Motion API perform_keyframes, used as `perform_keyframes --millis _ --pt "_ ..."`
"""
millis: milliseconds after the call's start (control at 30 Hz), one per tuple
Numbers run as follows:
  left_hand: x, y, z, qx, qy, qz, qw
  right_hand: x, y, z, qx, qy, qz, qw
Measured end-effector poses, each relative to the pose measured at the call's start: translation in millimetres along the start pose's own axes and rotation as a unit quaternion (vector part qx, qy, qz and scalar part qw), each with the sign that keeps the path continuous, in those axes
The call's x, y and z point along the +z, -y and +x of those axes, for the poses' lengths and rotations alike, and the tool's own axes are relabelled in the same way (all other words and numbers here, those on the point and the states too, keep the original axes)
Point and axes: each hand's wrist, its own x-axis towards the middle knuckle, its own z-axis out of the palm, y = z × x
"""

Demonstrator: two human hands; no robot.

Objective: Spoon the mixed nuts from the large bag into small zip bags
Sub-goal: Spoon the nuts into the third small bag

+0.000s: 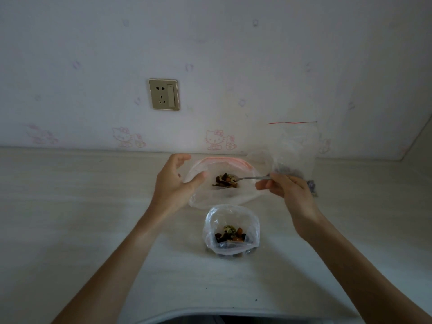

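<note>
Single view only, head-mounted wide-angle, nothing shared with second camera. Looks forward and down from above near table edge (210,311) toward wall (210,43); socket (164,94) roughly at frame centre height. Both forearms enter from bottom corners, hands mid-frame, close range. Strong barrel distortion, table line bowed, upper half all wall

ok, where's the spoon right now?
Head view, right of centre: the spoon, held by the right hand, bowl loaded over the large bag.
</note>
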Motion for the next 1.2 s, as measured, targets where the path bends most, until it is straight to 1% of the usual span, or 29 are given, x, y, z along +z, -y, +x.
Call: perform_keyframes --millis 100,200,267,367,433,500,533,567,600,633,667,700,733,767,800,833,867,967,1000,1100,1200 --pt "-5.6 -8.7 -20.5 0.073 -0.037 0.046 0.996 -10.2 7.8 -14.0 -0.021 0.007 0.014 1.0" --pt "-6.8 -14.9 -40.8 0.116 -0.021 0.088 0.989 -21.2 12.5 -30.6 -0.033 0.017 0.013 0.999" --pt "-5.6 -16.4 -51.0 0.109 0.027 0.093 0.989 -27.2 14.4 -42.4 -0.035 0.022 0.013 0.999" --pt "-3.0 -12.3 -63.1 0.063 0.125 0.129 0.982 -33.1 13.2 -59.8 -0.035 0.041 0.006 0.999" --pt "0.0 -8.6 -69.8 0.048 0.146 0.147 0.977 -34.6 12.2 -70.9 -0.039 0.057 -0.029 0.997" --pt "2.7 -8.0 -73.8 0.047 0.144 0.144 0.978 -35.0 13.4 -80.4 -0.07 0.068 -0.109 0.989" --pt "3.1 -8.6 -74.6 0.046 0.143 0.137 0.979 -35.6 15.0 -84.4 -0.105 0.071 -0.163 0.978" --pt "3.3 -9.9 -74.8 0.046 0.143 0.132 0.98 -36.8 17.2 -88.1 -0.152 0.078 -0.222 0.96" --pt "3.1 -10.9 -74.3 0.045 0.143 0.131 0.98 -38.5 19.5 -91.5 -0.207 0.09 -0.284 0.932" --pt "2.9 -12.1 -73.6 0.045 0.143 0.13 0.98 -40.7 21.8 -94.2 -0.267 0.104 -0.344 0.894" --pt "2.5 -13.2 -73.0 0.045 0.143 0.131 0.98 -42.9 23.8 -96.0 -0.326 0.115 -0.4 0.849" --pt "2.2 -13.8 -72.6 0.046 0.142 0.13 0.98 -44.5 25.6 -97.1 -0.377 0.122 -0.447 0.802" --pt "1.8 -14.0 -71.9 0.047 0.142 0.128 0.98 -45.6 27.5 -97.9 -0.411 0.127 -0.477 0.766" --pt "1.3 -13.8 -71.2 0.05 0.142 0.128 0.98 -46.2 28.9 -98.2 -0.429 0.129 -0.491 0.747" --pt "0.9 -13.8 -70.4 0.052 0.145 0.13 0.979 -46.6 29.6 -98.1 -0.435 0.127 -0.488 0.746" --pt "0.8 -13.8 -69.9 0.054 0.151 0.135 0.978 -47.0 29.5 -98.1 -0.431 0.123 -0.475 0.757" --pt "0.6 -13.8 -69.7 0.055 0.155 0.139 0.977 -47.1 28.7 -97.7 -0.417 0.117 -0.45 0.781" --pt "-1.6 -14.6 -66.2 0.047 0.148 0.139 0.978 -43.8 25.8 -94.5 -0.306 0.094 -0.318 0.893" --pt "-3.4 -15.3 -63.1 0.044 0.142 0.138 0.979 -41.3 24.4 -92.1 -0.276 0.077 -0.281 0.916" --pt "-11.0 -18.1 -48.6 0.06 0.122 0.13 0.982 -29.4 17.3 -78.2 -0.201 0.039 -0.193 0.96" --pt "-13.6 -22.4 -27.6 0.097 0.067 0.103 0.988 -15.7 12.0 -57.9 -0.153 0.004 -0.128 0.98"
